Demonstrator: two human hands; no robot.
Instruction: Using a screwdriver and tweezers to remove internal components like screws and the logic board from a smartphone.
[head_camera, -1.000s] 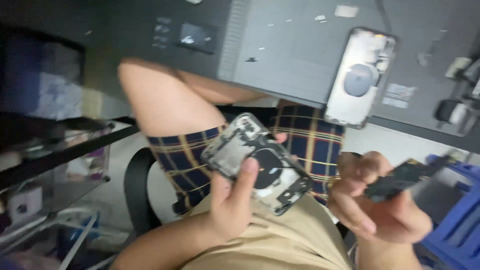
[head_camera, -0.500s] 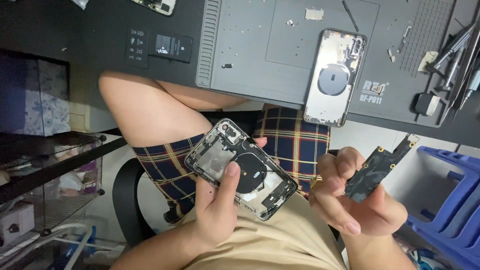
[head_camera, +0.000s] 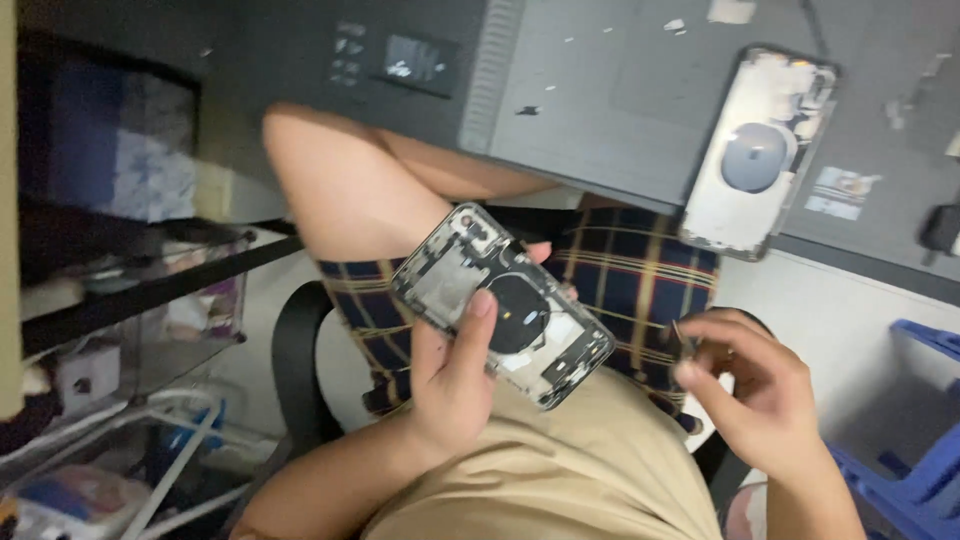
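Above lap, left grip (head_camera: 450, 385) around opened phone (head_camera: 503, 305)

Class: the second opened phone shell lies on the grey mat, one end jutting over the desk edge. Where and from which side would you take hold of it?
Grip the phone shell by its long side rails, probably coming from the near end, which overhangs the mat. That end is open from below, and the rails keep fingers off the round coil and parts inside.

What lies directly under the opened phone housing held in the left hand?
Under the phone housing, fingers of the left hand support it; below are plaid shorts. The fingers' grip underneath is hidden.
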